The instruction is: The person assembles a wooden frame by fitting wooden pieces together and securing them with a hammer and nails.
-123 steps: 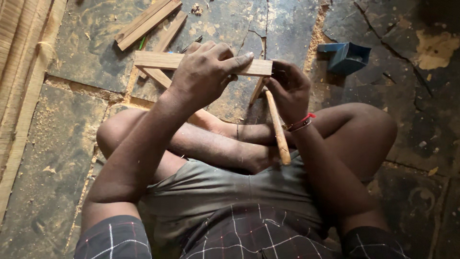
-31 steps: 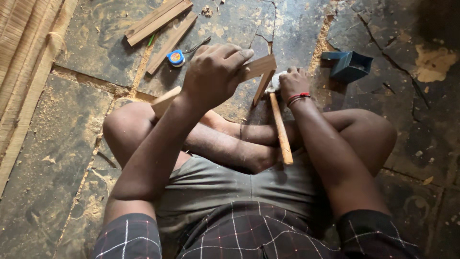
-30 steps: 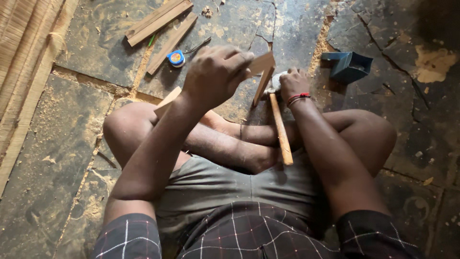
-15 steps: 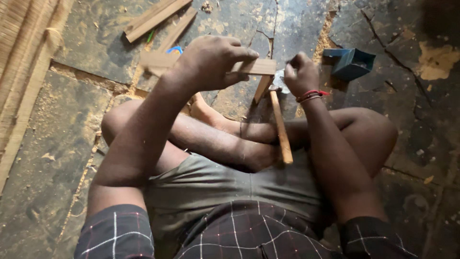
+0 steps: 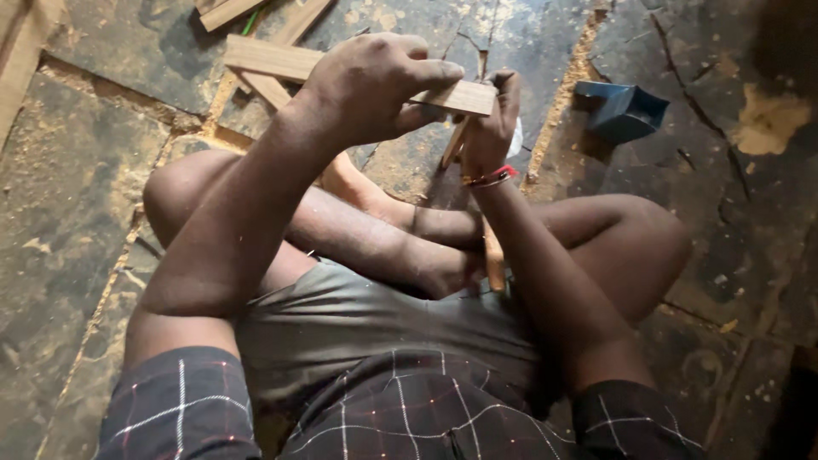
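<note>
Compared with half a second earlier, the wooden strip (image 5: 273,60) has been lifted slightly and the view has been pulled closer; the blue roll of tape seen a second ago is no longer in view. At far left, a pale board edge (image 5: 17,60) is seen on the sawdust-covered floor (image 5: 77,213). More offcut strips (image 5: 234,10) are lying at the top edge. The left hand (image 5: 375,85) is clenched over the wooden strip, fingers (image 5: 426,72) wrapped across its top face, thumb below. The strip's long axis runs left to right, tilted slightly down toward the right, its right end (image 5: 473,98) sitting just beside the right hand (image 5: 490,128). The right hand is closed around a tool at that end; a wooden handle (image 5: 494,260) is seen running down along the forearm toward the lap, but the tool's head is hidden behind the hand, so its kind cannot be told for sure. A red band (image 5: 494,177) is worn at the right wrist. The right hand is nearer the strip's free end; the left holds its middle. Further right, a dark blue box-like container (image 5: 626,111) is lying on the floor, well apart from both hands; its contents cannot be seen.
</note>
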